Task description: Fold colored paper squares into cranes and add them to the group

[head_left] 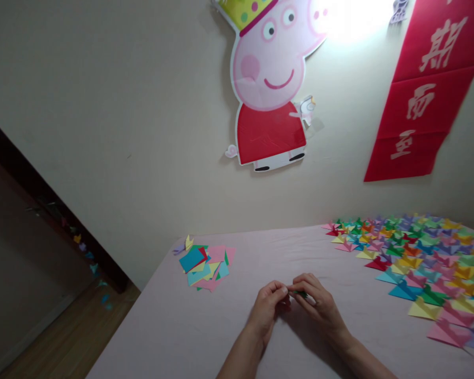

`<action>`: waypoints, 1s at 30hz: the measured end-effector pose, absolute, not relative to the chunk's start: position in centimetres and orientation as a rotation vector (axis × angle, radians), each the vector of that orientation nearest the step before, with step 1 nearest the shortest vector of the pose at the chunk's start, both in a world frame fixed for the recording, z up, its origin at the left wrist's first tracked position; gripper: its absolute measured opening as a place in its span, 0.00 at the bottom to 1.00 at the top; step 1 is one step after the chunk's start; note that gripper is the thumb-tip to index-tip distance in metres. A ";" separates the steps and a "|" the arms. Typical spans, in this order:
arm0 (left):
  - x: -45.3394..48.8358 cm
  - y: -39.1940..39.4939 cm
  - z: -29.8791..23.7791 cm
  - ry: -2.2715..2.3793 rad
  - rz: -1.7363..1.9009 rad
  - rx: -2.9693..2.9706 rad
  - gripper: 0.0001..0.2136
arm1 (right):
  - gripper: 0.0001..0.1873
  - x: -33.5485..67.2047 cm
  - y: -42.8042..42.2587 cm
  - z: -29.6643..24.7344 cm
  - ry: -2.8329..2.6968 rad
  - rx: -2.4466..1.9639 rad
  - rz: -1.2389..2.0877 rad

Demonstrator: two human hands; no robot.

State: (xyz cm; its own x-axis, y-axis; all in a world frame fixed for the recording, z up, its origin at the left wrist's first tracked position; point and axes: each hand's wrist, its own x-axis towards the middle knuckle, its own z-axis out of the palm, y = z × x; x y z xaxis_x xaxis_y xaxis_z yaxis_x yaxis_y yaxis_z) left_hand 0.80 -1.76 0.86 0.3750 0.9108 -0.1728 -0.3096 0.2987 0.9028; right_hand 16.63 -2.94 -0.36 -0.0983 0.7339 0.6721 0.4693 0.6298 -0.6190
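Over the middle of the pink cloth, my left hand [269, 302] and my right hand [318, 302] meet at the fingertips. Between them is a small piece of folded green paper [300, 293], mostly hidden by the fingers. The left thumb and fingers pinch one end of it. My right fingers are closed around the other end, where a bit of green shows. To the left lies a loose pile of coloured paper sheets [207, 267] in blue, pink, yellow, green and red. Rows of folded paper cranes [422, 263] in many colours cover the right side.
A pink cloth [161, 337] covers the table, which meets the wall at the back. Behind the pile sit a yellow and a purple folded paper piece [184, 245]. A pig cutout [270, 131] and a red banner [414, 105] hang on the wall. Hanging paper pieces [94, 268] are by the door.
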 end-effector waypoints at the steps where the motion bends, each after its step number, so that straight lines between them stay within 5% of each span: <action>1: 0.8 -1.8 0.9 0.801 0.935 0.914 0.21 | 0.07 16.6 -3.0 -0.3 -1.733 -0.978 0.316; 8: 0.8 -1.6 0.6 0.852 1.010 1.048 0.17 | 0.12 16.5 -2.9 0.0 -1.616 -1.033 0.523; 15: 0.6 -2.3 1.2 1.107 1.150 1.544 0.03 | 0.17 16.4 -2.9 0.5 -1.514 -1.099 0.673; 30: 1.8 -2.4 -1.2 1.138 1.236 1.564 0.04 | 0.19 15.9 -2.8 0.1 -1.393 -1.087 0.837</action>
